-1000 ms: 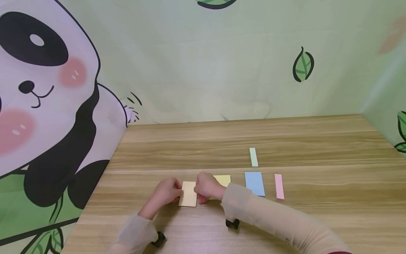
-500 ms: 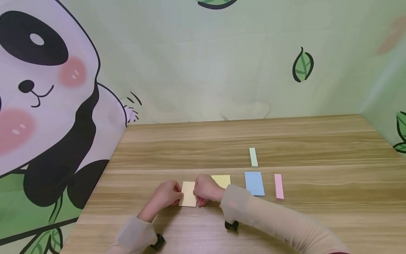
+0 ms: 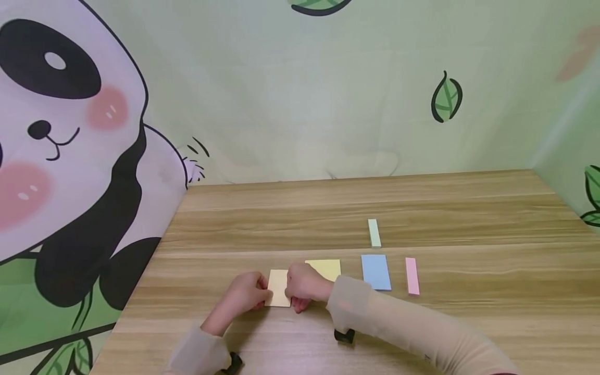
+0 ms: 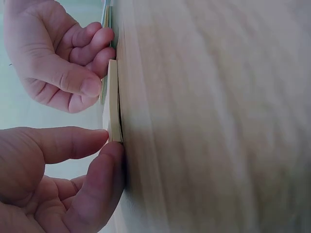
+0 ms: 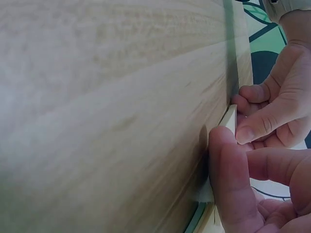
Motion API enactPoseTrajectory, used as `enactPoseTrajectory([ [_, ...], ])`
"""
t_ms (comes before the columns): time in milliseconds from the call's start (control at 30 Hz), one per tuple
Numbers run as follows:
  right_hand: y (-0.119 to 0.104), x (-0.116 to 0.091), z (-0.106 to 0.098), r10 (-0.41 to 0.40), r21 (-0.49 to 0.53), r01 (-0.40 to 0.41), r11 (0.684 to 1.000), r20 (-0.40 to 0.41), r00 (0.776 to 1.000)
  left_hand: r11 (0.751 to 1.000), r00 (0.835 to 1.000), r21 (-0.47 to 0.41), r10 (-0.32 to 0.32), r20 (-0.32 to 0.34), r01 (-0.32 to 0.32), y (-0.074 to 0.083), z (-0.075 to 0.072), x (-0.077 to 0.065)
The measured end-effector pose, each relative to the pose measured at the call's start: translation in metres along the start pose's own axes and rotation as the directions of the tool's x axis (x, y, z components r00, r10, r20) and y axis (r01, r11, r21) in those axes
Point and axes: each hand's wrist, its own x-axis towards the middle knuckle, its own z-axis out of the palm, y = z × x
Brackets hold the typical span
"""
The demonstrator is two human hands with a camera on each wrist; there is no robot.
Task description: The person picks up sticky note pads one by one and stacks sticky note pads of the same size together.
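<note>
A cream pad of sticky notes (image 3: pixel 278 288) lies on the table between the two hands. At its left edge, my left hand (image 3: pixel 245 292) pinches the pad between thumb and index finger; the left wrist view shows the thumb on top and the index finger at the underside of the pad's edge (image 4: pixel 114 104). My right hand (image 3: pixel 308 286) pinches the opposite edge, its index finger low by the table in the right wrist view. Just beyond the right hand lies a yellow sticky-note pad (image 3: pixel 328 268), partly covered by that hand and wrist.
To the right lie a blue sticky-note pad (image 3: pixel 376 272) and a narrow pink pad (image 3: pixel 412 276). A narrow pale green pad (image 3: pixel 374 233) sits farther back. The wood-grain table (image 3: pixel 262 219) ends at a printed backdrop with a panda (image 3: pixel 126 172).
Both hands have slid slightly along the cream pad's edges toward the table's front. More of the yellow pad shows behind the right hand. The other pads stay put.
</note>
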Motion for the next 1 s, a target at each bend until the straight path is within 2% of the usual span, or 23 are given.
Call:
enactPoseTrajectory([
  [200, -0.001, -0.001, 0.003, -0.017, -0.029, 0.017, 0.999, -0.001, 1.0, 1.0, 1.0, -0.019, 0.019, -0.006, -0.019, 0.002, 0.002, -0.004],
  [533, -0.002, -0.002, 0.002, -0.014, -0.006, 0.014, 1.0, 0.007, 1.0, 0.999, 0.999, 0.029, 0.025, -0.023, -0.024, 0.003, -0.001, -0.004],
  [800, -0.001, -0.011, -0.019, -0.071, 0.036, 0.068, 0.997, 0.081, 0.994, 0.972, 0.983, 0.208, 0.139, -0.118, -0.112, 0.008, -0.006, -0.003],
  [1000, 0.007, -0.02, -0.046, -0.069, 0.008, 0.068, 0.998, 0.088, 0.994, 0.955, 0.98, 0.279, 0.144, -0.138, -0.101, 0.015, -0.004, -0.002],
])
